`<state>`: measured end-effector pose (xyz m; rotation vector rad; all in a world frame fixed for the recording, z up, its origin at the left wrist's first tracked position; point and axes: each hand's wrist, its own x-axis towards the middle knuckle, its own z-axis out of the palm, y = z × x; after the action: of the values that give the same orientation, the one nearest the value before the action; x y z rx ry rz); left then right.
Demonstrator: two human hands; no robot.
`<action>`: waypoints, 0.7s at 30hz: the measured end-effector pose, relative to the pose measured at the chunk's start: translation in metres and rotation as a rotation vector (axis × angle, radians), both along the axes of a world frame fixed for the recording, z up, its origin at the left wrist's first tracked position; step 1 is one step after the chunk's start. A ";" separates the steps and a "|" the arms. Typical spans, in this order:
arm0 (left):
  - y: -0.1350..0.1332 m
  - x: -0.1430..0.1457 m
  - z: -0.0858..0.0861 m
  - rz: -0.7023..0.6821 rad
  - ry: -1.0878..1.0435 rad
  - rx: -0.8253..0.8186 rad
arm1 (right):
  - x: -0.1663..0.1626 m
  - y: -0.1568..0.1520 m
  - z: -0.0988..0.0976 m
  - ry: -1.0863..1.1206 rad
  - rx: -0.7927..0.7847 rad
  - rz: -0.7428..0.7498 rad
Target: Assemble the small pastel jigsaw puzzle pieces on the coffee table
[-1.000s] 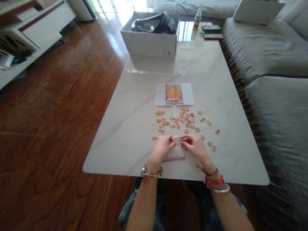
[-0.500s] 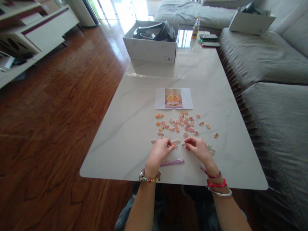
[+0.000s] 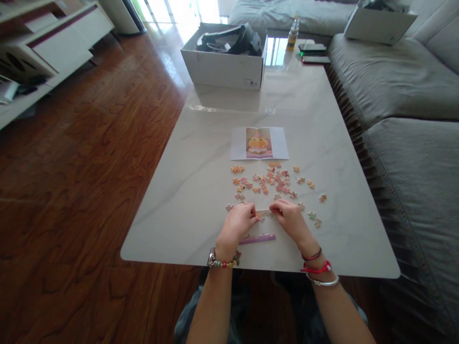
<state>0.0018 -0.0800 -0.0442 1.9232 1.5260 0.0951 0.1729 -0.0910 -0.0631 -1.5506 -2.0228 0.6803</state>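
Note:
My left hand (image 3: 239,222) is closed in a pinch at the left end of a short row of joined puzzle pieces (image 3: 263,214). At the row's right end, my right hand (image 3: 291,219) pinches a small puzzle piece, mostly hidden by the fingers. Nearer the table edge lies a purple strip of joined puzzle pieces (image 3: 260,238), its left end covered by my left wrist. Beyond my hands many loose orange and pink puzzle pieces (image 3: 270,180) are scattered. A picture sheet (image 3: 278,143) showing a yellow figure lies flat behind them.
The white marble-look table (image 3: 172,210) carries a box (image 3: 225,69) with a headset (image 3: 233,40) in it. A bottle (image 3: 292,36) and phone-like dark devices (image 3: 313,52) are at the far end. A grey sofa (image 3: 416,157) borders the right side. Green-tinted pieces (image 3: 312,216) lie right of my right hand.
My right hand has moved left, bringing its piece to the right end of the joined row. My left hand stays by the row. The view has tilted slightly downward.

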 end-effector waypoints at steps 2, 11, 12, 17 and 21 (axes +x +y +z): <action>0.000 0.000 0.001 0.002 0.003 -0.001 | -0.001 0.000 -0.001 -0.021 0.018 0.019; 0.002 0.001 -0.001 0.004 0.020 -0.006 | 0.004 -0.002 -0.005 0.055 0.033 0.046; 0.002 0.001 -0.001 0.003 0.019 -0.008 | 0.005 -0.002 -0.005 0.054 0.033 0.055; 0.003 0.002 -0.002 0.015 0.023 -0.017 | 0.005 -0.002 -0.004 0.018 0.016 0.072; 0.003 0.003 -0.001 0.028 0.047 -0.039 | 0.001 -0.004 0.001 -0.082 -0.005 0.107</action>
<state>0.0046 -0.0772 -0.0456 1.8855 1.5746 0.0322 0.1743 -0.0954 -0.0620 -1.5045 -2.1789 0.6730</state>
